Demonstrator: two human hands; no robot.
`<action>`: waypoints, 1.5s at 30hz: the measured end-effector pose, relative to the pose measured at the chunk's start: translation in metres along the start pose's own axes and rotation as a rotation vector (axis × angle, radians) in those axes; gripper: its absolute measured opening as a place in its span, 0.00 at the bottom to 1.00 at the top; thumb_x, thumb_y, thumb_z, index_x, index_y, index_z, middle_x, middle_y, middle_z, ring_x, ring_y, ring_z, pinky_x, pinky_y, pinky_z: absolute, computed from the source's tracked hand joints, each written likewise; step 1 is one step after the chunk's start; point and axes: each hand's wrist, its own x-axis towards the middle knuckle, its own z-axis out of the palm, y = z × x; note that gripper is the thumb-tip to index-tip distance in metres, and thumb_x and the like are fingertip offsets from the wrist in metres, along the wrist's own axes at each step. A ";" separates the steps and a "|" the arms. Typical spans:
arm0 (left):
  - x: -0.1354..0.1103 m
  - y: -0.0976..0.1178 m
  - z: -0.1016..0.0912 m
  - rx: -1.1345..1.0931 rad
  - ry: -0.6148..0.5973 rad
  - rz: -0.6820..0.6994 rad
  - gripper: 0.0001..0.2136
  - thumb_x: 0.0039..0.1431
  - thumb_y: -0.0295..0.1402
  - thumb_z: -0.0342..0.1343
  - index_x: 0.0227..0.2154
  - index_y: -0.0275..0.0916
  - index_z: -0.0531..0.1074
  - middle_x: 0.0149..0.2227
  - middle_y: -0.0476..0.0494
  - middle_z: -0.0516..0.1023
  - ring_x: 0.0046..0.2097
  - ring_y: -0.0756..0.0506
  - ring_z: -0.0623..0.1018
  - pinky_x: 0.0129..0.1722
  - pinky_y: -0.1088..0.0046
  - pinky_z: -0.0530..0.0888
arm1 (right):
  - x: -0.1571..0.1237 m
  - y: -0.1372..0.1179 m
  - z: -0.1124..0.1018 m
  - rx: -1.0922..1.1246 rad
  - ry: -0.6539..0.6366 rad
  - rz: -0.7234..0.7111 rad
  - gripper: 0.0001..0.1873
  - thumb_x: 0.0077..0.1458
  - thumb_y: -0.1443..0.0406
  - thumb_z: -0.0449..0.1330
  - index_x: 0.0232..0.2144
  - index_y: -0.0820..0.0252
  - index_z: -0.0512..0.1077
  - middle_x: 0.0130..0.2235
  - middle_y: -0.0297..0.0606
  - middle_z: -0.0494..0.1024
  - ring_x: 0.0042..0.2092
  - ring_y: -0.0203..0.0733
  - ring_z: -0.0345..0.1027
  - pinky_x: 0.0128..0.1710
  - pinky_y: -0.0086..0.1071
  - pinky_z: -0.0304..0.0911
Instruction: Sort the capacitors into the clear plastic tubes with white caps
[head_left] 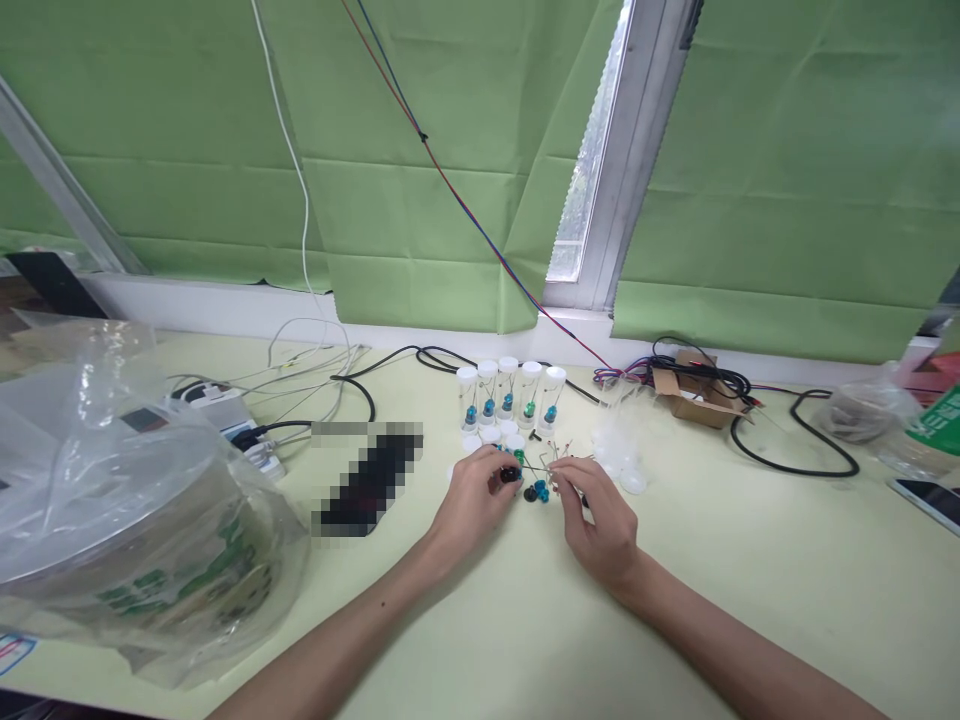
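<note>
My left hand (474,498) is closed, its fingertips pinching a small black round piece (510,474). Thin and metallic, a rod (535,468) runs from that piece towards my right hand (600,520), whose thumb and fingers are pressed together on its other end. On the table between the hands lie a small blue plastic part (541,491) and a black one (530,494). Several thin bent metal pins (559,450) are scattered just beyond my right fingertips. Clear tubes with white caps (507,390) stand upright behind the hands, holding blue or green parts with thin stems.
A large tub in a plastic bag (187,560) stands at left, beside a pixelated dark object (371,485). Power strips (217,412) and cables lie behind. Right of the tubes are a clear bag (622,440) and a cardboard box (697,400); a phone (930,503) is far right.
</note>
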 end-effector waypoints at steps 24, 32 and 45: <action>0.000 0.001 0.000 -0.043 0.021 -0.002 0.04 0.56 0.27 0.58 0.34 0.38 0.76 0.33 0.46 0.76 0.32 0.48 0.74 0.33 0.72 0.72 | -0.001 0.000 0.000 0.024 -0.028 -0.006 0.18 0.58 0.80 0.53 0.46 0.59 0.67 0.38 0.44 0.75 0.41 0.45 0.71 0.38 0.40 0.72; 0.000 0.002 0.001 -0.129 0.047 -0.062 0.03 0.54 0.29 0.60 0.33 0.38 0.76 0.33 0.46 0.77 0.32 0.49 0.74 0.33 0.73 0.74 | 0.001 0.002 0.000 0.043 -0.013 0.065 0.15 0.59 0.80 0.52 0.43 0.59 0.67 0.37 0.43 0.74 0.42 0.44 0.70 0.39 0.40 0.70; 0.001 0.003 -0.002 -0.115 0.039 -0.048 0.03 0.54 0.28 0.60 0.33 0.38 0.76 0.32 0.47 0.76 0.32 0.49 0.74 0.32 0.73 0.73 | 0.003 0.001 -0.001 0.048 -0.033 0.162 0.12 0.60 0.78 0.51 0.40 0.59 0.66 0.35 0.41 0.71 0.39 0.42 0.67 0.37 0.37 0.66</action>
